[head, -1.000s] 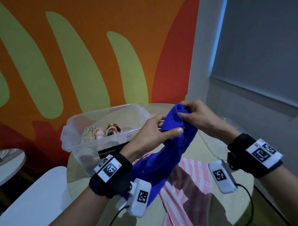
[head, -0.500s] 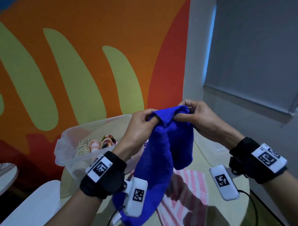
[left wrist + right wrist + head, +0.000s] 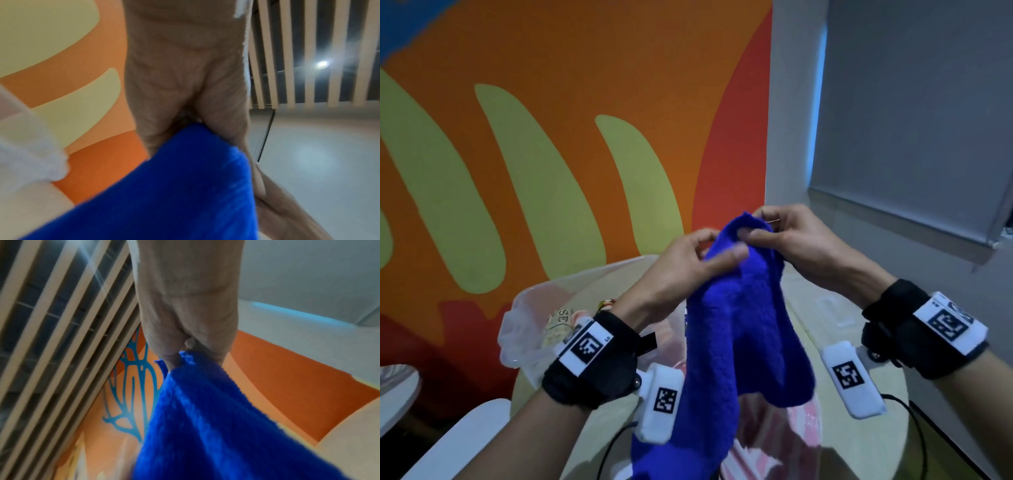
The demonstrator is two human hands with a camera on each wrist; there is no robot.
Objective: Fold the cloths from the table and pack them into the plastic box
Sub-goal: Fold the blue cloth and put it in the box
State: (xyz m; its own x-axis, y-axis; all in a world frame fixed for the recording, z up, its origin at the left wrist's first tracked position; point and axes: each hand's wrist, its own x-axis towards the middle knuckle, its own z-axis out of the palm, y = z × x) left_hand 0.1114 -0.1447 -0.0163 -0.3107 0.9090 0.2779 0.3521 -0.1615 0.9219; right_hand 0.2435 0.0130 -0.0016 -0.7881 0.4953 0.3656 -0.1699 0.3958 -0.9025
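Both hands are working the blue cloth (image 3: 736, 329) up in the air: my left hand (image 3: 688, 263) is pinching its top edge under the thumb, and my right hand (image 3: 787, 236) is gripping the same edge just beside it. It is hanging bunched above the pink striped cloth (image 3: 787, 431) on the table (image 3: 893, 421), with the plastic box (image 3: 524, 329) beyond my left wrist. To fold well, I am judging that I should slide the hands apart to find two corners and let it hang flat before doubling it.
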